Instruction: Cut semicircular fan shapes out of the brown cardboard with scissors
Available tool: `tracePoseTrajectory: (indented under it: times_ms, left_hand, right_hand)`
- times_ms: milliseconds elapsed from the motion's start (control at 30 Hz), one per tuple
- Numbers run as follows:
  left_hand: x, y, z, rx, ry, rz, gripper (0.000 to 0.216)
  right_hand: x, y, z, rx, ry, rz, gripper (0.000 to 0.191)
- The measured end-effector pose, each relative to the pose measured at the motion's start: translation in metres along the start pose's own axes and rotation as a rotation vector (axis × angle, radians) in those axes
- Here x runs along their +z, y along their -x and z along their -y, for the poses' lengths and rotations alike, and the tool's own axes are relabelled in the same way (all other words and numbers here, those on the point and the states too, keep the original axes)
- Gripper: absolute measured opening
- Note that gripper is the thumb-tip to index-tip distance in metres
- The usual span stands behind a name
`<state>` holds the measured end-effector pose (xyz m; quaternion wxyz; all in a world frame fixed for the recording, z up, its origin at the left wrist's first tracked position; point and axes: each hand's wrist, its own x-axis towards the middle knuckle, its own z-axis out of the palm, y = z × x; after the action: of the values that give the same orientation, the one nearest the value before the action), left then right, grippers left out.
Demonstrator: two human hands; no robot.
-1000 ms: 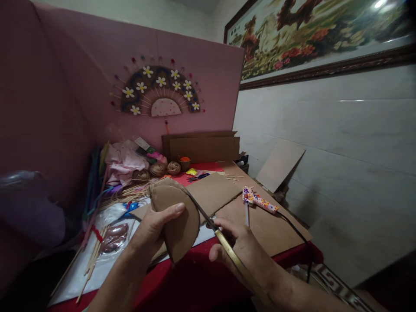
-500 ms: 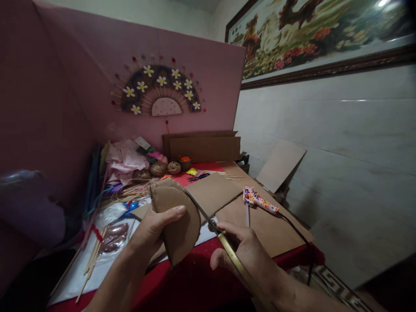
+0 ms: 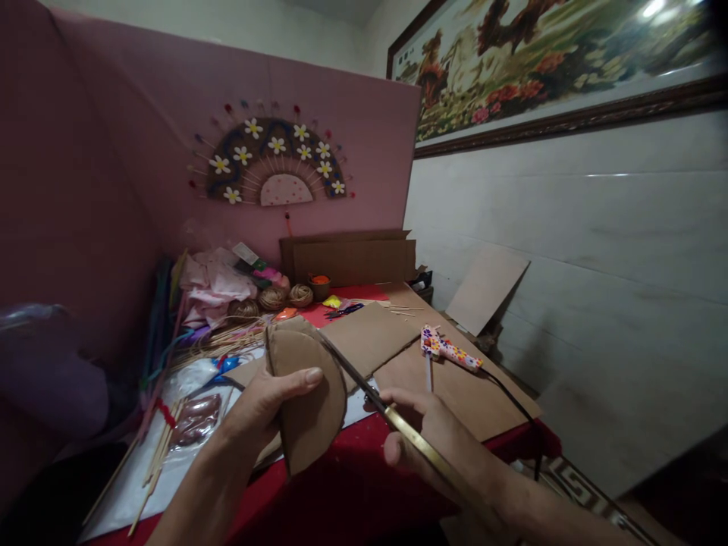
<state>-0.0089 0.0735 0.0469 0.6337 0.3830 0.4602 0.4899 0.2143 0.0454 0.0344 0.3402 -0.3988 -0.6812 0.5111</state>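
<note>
A half-round piece of cardboard [image 3: 315,421] is held up over the table in my left hand [image 3: 265,406], thumb on its face and the other fingers behind it, out of sight. My right hand [image 3: 426,432] grips a pair of scissors [image 3: 409,434] with brass-coloured handles. Their dark blades reach up and left along the curved edge of the cardboard, near its top. Whether the blades are fully closed I cannot tell. Behind the hands lie flat cardboard sheets [image 3: 369,334].
A flower-patterned glue gun [image 3: 452,350] with a black cord lies on cardboard at the right. Twine balls [image 3: 300,295], thin sticks [image 3: 156,455] and plastic bags [image 3: 196,421] cover the left side. A decorated fan [image 3: 277,159] hangs on the pink panel.
The right thumb has drawn nearer the scissor handles. The cardboard has turned slightly in my left hand. The whole view has shifted a little.
</note>
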Motion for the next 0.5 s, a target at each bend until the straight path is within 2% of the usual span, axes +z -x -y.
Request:
tracePoseTrajectory:
  times_ms: [200,500]
  left_hand:
    - [0.0027,0.0017,0.0012,-0.032,-0.012,0.04,0.031]
    - [0.0033,0.0006,0.0014,-0.017,-0.014,0.054,0.036]
  right_hand:
    - [-0.0026,-0.001,-0.0072,-0.073,-0.069,0.052,0.061]
    - [0.0024,-0.0059,-0.0012,-0.085,-0.028,0.033,0.059]
